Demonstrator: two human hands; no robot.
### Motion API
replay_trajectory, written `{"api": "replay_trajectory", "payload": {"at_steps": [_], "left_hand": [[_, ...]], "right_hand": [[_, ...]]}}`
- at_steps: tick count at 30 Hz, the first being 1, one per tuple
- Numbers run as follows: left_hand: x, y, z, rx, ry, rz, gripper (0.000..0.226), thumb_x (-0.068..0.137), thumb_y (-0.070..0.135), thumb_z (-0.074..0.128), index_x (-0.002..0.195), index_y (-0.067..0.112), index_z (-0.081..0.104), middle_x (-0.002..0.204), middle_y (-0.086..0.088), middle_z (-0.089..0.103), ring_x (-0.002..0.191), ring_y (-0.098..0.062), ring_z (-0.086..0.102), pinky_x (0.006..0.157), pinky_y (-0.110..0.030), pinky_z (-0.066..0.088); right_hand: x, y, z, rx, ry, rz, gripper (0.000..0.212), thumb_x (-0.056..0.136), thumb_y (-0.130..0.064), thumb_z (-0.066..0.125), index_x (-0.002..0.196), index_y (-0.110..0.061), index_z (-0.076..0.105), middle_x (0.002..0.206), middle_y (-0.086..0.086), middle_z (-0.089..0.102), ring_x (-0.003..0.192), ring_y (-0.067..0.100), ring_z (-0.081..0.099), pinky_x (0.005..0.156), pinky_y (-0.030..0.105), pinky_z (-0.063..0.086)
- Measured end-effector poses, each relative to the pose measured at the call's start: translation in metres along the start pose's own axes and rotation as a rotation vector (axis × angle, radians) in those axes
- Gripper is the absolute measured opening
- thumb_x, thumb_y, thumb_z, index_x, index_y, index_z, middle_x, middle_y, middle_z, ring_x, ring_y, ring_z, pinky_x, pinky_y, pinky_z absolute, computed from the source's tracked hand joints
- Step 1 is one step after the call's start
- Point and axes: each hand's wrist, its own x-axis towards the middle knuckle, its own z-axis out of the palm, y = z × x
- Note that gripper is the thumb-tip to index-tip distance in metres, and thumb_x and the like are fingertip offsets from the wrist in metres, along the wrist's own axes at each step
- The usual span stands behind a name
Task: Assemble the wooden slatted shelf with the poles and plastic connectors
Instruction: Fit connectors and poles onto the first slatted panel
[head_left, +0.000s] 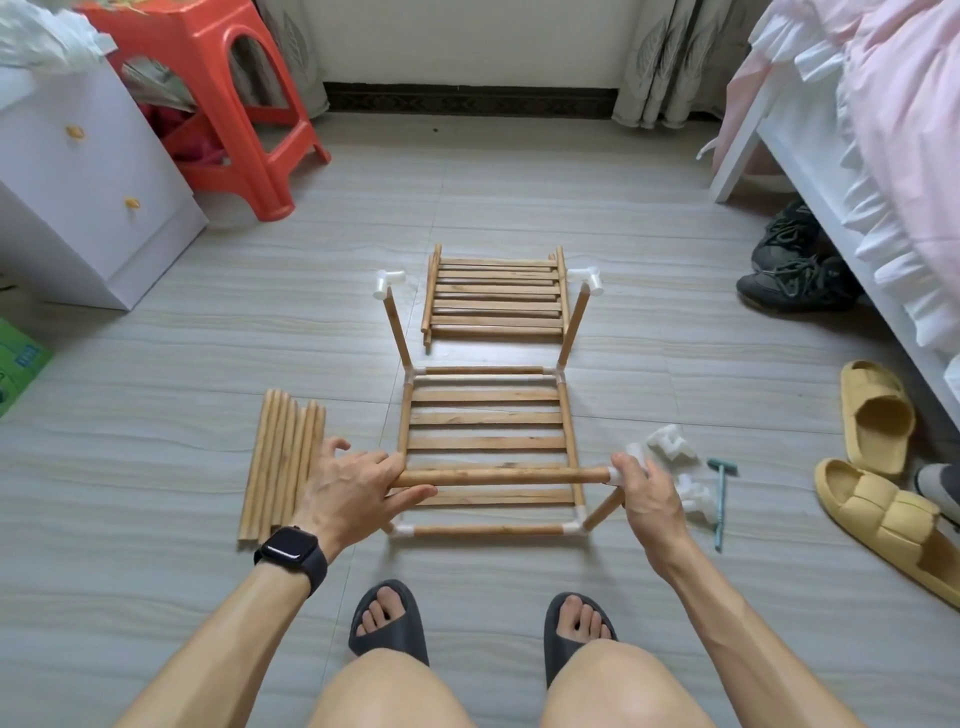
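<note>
an orange-red plastic stool stands beside a white drawer cabinet at left. yellow slippers and dark sneakers lie by the pink-covered bed; grey curtains hang behind.

Two hands: left hand, right hand. One pole gripped between them, one end connector in the right. One slatted shelf on the floor, two upright poles at its far corners, one white connector atop each. One stack of spare panels beyond, count unclear. Roughly seven loose poles toward the floor's left edge. About three loose connectors and one teal tool toward the right edge. Two yellow slippers, two dark sneakers, one orange stool, one white cabinet.
</note>
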Motion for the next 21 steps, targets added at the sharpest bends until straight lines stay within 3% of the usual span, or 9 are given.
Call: {"api": "replay_trajectory", "payload": {"at_steps": [6,12,16,19,21], "left_hand": [[0.006,0.012,0.002,-0.034,-0.096,0.010,0.069,0.091,0.083,0.014,0.068,0.030,0.052,0.055,0.013,0.053,0.048,-0.009,0.049,0.083,-0.039,0.042],[0.014,0.017,-0.008,-0.063,-0.104,-0.030,0.069,0.091,0.082,0.013,0.069,0.029,0.050,0.054,0.012,0.051,0.047,-0.011,0.046,0.083,-0.042,0.049],[0.018,0.022,-0.025,-0.063,-0.395,-0.066,0.074,0.083,0.086,-0.002,0.098,0.036,0.050,0.093,0.014,0.059,0.090,-0.010,0.054,0.107,-0.042,0.034],[0.016,0.009,-0.029,-0.399,-0.232,-0.297,0.072,0.087,0.085,0.018,0.128,0.036,0.052,0.128,0.012,0.054,0.122,-0.010,0.046,0.114,-0.045,0.025],[0.015,-0.008,-0.035,-0.677,-0.088,-0.573,0.070,0.091,0.078,0.028,0.137,0.029,0.049,0.136,0.005,0.052,0.126,-0.014,0.047,0.108,-0.046,0.034]], "right_hand": [[-0.005,-0.005,0.012,-0.011,-0.017,0.008,0.033,0.100,-0.028,0.051,0.071,-0.013,0.051,0.068,0.008,0.057,0.069,0.019,0.049,0.063,0.034,0.038],[-0.007,-0.016,0.016,-0.001,0.017,-0.003,0.031,0.100,-0.028,0.049,0.072,-0.014,0.046,0.066,0.006,0.049,0.068,0.018,0.045,0.059,0.034,0.035],[-0.004,-0.015,0.000,-0.019,-0.138,0.022,0.037,0.100,-0.045,0.052,0.079,-0.015,0.059,0.084,-0.001,0.061,0.084,0.015,0.054,0.074,0.034,0.040],[0.004,-0.012,-0.020,0.064,-0.226,0.050,0.070,0.076,-0.079,0.053,0.103,-0.016,0.069,0.114,0.000,0.066,0.111,0.015,0.057,0.099,0.044,0.040],[0.008,-0.012,-0.034,0.189,-0.183,0.067,0.090,0.060,-0.090,0.056,0.113,-0.018,0.067,0.119,-0.002,0.068,0.116,0.013,0.058,0.102,0.047,0.038]]}}
